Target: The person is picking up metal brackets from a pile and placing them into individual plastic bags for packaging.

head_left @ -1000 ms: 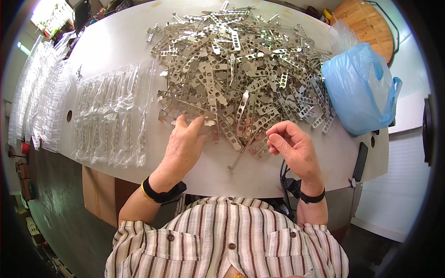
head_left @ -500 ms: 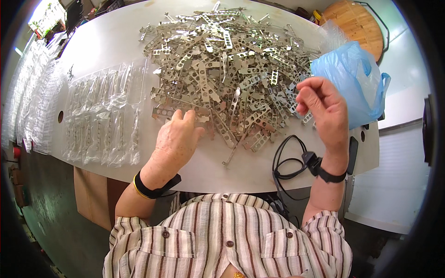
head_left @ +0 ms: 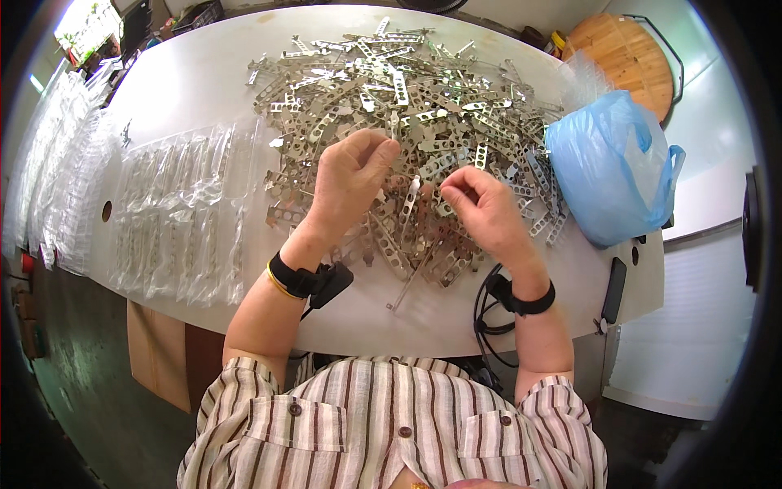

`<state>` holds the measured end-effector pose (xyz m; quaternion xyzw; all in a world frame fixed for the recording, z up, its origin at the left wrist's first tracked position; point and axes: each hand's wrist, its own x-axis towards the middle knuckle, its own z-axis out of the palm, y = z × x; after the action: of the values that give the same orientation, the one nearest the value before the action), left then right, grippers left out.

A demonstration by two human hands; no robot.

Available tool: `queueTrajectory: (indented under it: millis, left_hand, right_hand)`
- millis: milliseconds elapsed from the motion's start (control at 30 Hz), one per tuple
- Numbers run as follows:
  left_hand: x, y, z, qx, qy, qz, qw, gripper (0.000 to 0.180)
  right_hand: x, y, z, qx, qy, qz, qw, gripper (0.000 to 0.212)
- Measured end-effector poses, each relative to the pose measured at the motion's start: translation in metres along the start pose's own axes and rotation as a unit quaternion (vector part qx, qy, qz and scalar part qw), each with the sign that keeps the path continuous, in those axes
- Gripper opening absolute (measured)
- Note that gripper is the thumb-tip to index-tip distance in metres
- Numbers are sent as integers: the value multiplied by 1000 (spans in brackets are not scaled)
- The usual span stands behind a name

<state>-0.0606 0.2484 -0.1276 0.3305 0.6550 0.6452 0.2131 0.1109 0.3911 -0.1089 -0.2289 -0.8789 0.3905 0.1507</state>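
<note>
A big heap of flat silver metal brackets (head_left: 342, 106) with rows of round holes lies in front of me. Over its middle, my left hand (head_left: 352, 175) is closed, thumb pressed to the fingertips. Close by on the right, lower down, my right hand (head_left: 486, 210) has its fingers drawn together in a pinch. Whether either pinch contains a bracket, I cannot make out against the heap. A shiny narrow bracket (head_left: 412, 194) shows between the two hands.
On the left lies a clear plastic tray (head_left: 183, 212) with bagged metal pieces in its slots. Stacked clear trays (head_left: 57, 171) rise at the far left. A blue plastic bag (head_left: 607, 171) stands on the right. Black cable (head_left: 481, 314) loops beside my right wrist.
My left hand has moved right and away from me over the heap, its fingers now closed. My right hand has come left from beside the blue bag to the heap's middle.
</note>
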Motion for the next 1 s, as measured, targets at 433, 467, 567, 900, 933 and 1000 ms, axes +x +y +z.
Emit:
queueTrajectory:
  millis: [433,467,567,900,933,1000]
  left_hand:
    - [3,-29,-25,-132,-40,-13,990,18]
    - [3,-31,-24,-135,-37,-14,990,18]
    - [2,-35,-22,-137,-39,-10,990,18]
    - [1,-37,-22,-132,-50,-3,990,19]
    - [1,-37,-22,-132,-56,-8,990,19]
    - [1,-38,-23,-133,-58,-9,989,20]
  right_hand:
    - [1,-2,20,-129,-6,8,992,24]
    - [0,-2,21,-145,-9,12,989,31]
    - [-5,-4,25,-185,8,-7,983,33]
    - [0,-2,34,-170,-7,58,984,30]
    - [-1,0,34,-152,6,59,987,28]
    - [0,5,35,-132,19,58,989,26]
